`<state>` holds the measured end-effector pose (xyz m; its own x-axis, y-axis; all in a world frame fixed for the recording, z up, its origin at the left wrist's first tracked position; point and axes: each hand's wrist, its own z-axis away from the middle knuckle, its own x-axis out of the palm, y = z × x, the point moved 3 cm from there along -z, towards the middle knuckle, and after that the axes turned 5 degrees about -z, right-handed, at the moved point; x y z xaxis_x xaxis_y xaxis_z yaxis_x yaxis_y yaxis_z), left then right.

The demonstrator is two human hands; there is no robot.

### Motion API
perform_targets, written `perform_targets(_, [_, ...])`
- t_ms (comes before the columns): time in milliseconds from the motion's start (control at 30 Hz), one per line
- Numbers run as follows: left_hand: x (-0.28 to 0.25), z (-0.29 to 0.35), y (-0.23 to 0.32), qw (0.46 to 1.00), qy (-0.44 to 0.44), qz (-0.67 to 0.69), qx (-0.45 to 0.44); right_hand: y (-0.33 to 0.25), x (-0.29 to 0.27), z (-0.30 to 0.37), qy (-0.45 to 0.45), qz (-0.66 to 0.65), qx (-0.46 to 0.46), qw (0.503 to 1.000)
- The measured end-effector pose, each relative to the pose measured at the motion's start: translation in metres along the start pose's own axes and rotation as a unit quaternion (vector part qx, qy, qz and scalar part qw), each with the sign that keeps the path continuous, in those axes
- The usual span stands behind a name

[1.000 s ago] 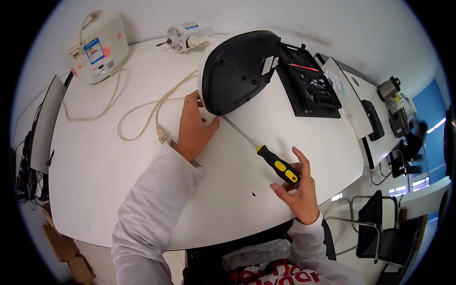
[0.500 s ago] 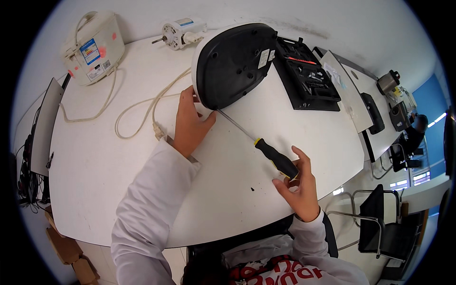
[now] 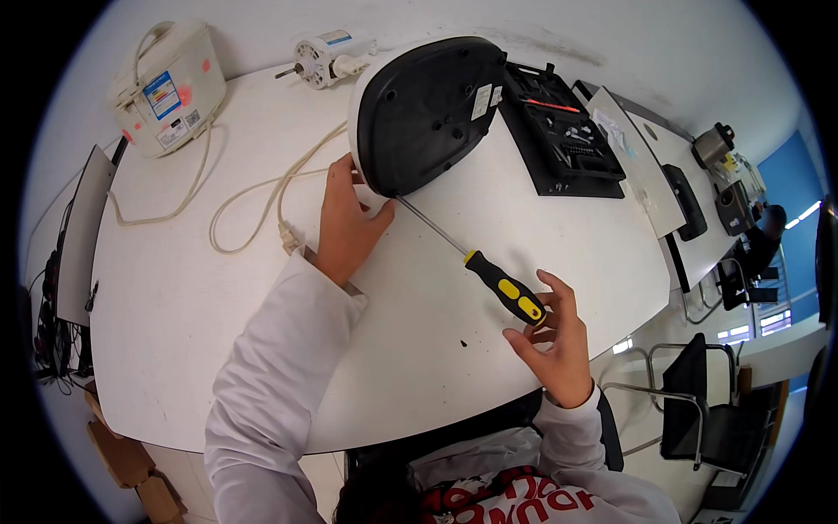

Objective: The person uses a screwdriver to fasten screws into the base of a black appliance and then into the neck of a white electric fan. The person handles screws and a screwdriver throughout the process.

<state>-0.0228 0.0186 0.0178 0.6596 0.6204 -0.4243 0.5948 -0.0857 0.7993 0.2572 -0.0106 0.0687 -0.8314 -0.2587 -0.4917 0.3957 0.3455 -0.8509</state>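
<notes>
A white appliance (image 3: pixel 415 131) stands tipped up on the white table, its black, rounded underside facing me. My left hand (image 3: pixel 346 229) grips its lower left edge, fingers partly hidden behind it and thumb close to the screwdriver's tip. The screwdriver (image 3: pixel 506 287) has a black and yellow handle; its metal shaft slants up to the bottom edge of the black underside. Where the tip meets the base, a screw cannot be made out. At the handle's end is my right hand (image 3: pixel 561 356), with curled fingers against it from below while thumb and forefinger stand apart.
A black tool case (image 3: pixel 572 144) with bits lies open at the right. Behind are an electric motor (image 3: pixel 325 59) and a cream rice cooker (image 3: pixel 170 92). A pale cord (image 3: pixel 281 188) loops left of the appliance. A small dark bit (image 3: pixel 463 343) lies nearby. Chairs (image 3: pixel 690 393) stand at right.
The screwdriver handle has turned about its axis, so its yellow patches now face up. The appliance and both hands have barely shifted.
</notes>
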Motion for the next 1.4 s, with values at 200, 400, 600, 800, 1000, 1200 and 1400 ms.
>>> perform_targets(200, [0.000, 0.000, -0.001, 1.000, -0.008, 0.017, 0.004, 0.003, -0.002, 0.003, -0.006, -0.015, -0.002, 1.000])
perform_targets(400, [-0.001, 0.000, 0.001, 1.000, 0.001, 0.024, 0.011, 0.006, -0.003, 0.004, -0.016, -0.066, 0.045, 0.997])
perform_targets(600, [0.000, -0.001, 0.001, 1.000, -0.008, 0.007, -0.001, 0.012, 0.003, 0.005, -0.036, -0.205, 0.105, 0.972])
perform_targets(800, [-0.001, 0.000, 0.002, 1.000, -0.008, -0.005, -0.008, 0.015, 0.006, 0.009, -0.099, -0.295, 0.176, 0.934])
perform_targets(1000, [0.000, -0.001, -0.001, 1.000, -0.001, 0.009, -0.005, 0.014, 0.006, 0.008, -0.137, -0.340, 0.220, 0.904])
perform_targets(1200, [0.001, 0.001, -0.004, 1.000, -0.002, 0.005, -0.025, 0.015, 0.014, 0.014, -0.177, -0.391, 0.242, 0.870])
perform_targets(1400, [0.000, -0.001, -0.005, 0.999, -0.014, 0.015, -0.048, 0.019, 0.024, 0.020, -0.151, -0.456, 0.230, 0.847])
